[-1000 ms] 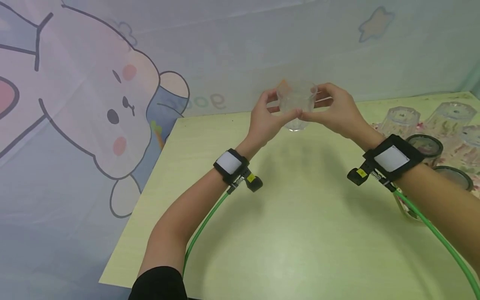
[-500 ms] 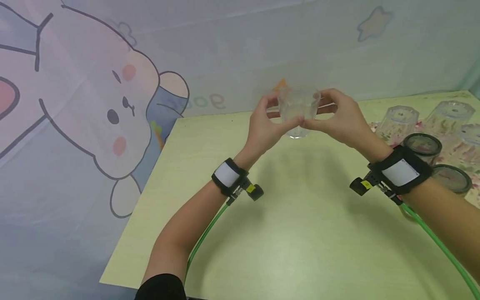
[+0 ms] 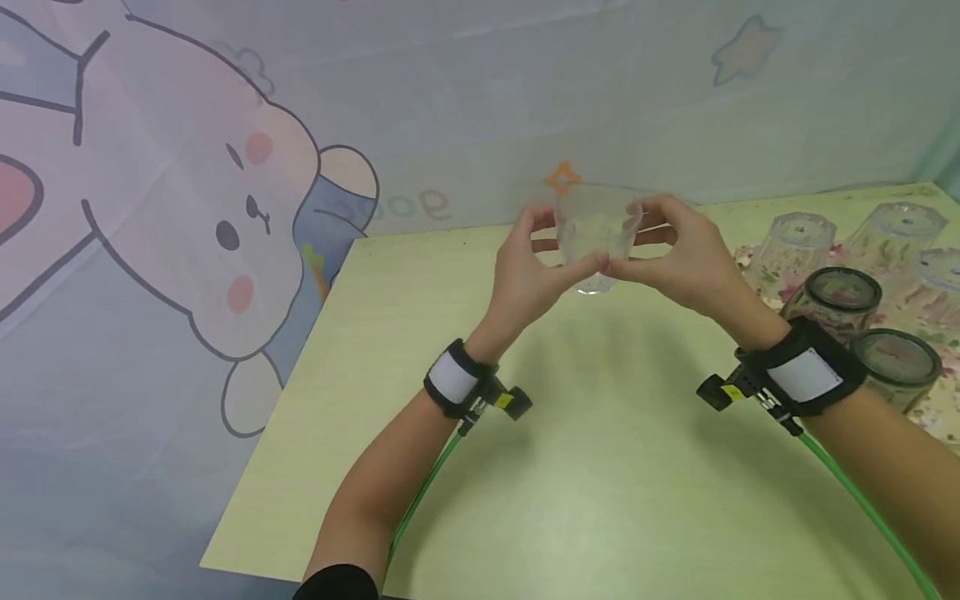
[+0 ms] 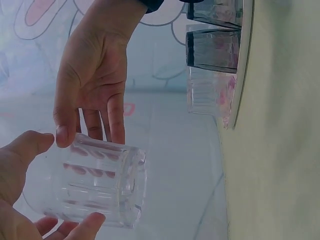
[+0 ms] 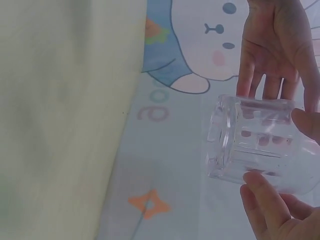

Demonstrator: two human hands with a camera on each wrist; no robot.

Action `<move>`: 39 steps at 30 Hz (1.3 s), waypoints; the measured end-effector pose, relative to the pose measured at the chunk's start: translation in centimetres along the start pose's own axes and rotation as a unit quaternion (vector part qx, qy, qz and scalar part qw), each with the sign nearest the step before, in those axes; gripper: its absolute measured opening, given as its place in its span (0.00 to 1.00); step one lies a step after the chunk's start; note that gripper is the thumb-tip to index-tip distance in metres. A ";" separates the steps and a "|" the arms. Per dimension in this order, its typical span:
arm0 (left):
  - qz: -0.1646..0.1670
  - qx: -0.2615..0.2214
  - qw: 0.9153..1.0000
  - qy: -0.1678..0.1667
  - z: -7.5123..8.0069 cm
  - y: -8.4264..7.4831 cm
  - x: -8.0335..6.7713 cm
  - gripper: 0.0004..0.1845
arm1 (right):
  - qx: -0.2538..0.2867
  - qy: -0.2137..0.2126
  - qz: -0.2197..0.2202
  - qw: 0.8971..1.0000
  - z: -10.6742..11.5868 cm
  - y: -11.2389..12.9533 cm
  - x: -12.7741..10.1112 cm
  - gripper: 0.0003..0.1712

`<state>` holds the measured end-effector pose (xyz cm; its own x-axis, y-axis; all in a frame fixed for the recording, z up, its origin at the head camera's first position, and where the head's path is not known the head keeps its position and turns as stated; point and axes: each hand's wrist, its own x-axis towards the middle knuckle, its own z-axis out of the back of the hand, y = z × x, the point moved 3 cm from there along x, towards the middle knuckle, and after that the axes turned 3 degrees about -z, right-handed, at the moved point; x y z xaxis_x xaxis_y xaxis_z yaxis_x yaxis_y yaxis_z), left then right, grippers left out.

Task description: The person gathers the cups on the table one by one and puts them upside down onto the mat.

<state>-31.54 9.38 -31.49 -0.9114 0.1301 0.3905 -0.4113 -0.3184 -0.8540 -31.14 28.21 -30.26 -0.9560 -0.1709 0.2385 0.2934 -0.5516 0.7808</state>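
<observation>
Both hands are holding one clear glass (image 3: 597, 235) up in the air above the far part of the green table (image 3: 600, 467). The left hand (image 3: 525, 271) and the right hand (image 3: 678, 250) are each pinching its sides with curled fingers and thumb. The glass is standing almost straight up and down, open end up, thick bottom pointing down at the table. Other glasses (image 3: 855, 292) are sitting at the right. On the bunny cloth (image 3: 225, 208) behind, upside-down letters are showing, too cut off to read.

Rabbit-print backdrop (image 3: 225, 208), pale green table (image 3: 600, 467)
</observation>
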 end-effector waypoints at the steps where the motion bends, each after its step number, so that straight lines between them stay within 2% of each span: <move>1: -0.001 -0.001 1.000 -0.001 0.0 0.0 -0.1 0.34 | 0.001 0.000 -0.002 1.000 -0.1 0.0 -0.1 0.39; 8: -0.005 -0.014 1.000 -0.005 -0.3 0.5 -0.7 0.35 | 0.004 -0.001 -0.008 1.000 -0.4 -0.5 -0.6 0.40; 20: -0.004 -0.029 0.999 -0.017 -1.2 2.4 -1.3 0.36 | 0.009 0.011 -0.003 1.000 -1.4 -2.0 -0.6 0.39; 28: -0.017 -0.025 0.999 -0.016 -0.9 1.9 -1.4 0.37 | 0.041 0.005 0.012 0.999 -1.6 -2.0 -0.5 0.38; 39: -0.034 -0.018 0.999 -0.024 -0.7 1.6 -1.8 0.40 | 0.027 -0.009 0.049 0.998 -1.2 -1.2 -1.0 0.38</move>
<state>-30.58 9.31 -33.81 -0.8800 0.1050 0.4632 -0.4733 -0.2759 -0.8366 -30.53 28.00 -32.12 -0.9227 -0.2076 0.3250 0.3856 -0.4885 0.7828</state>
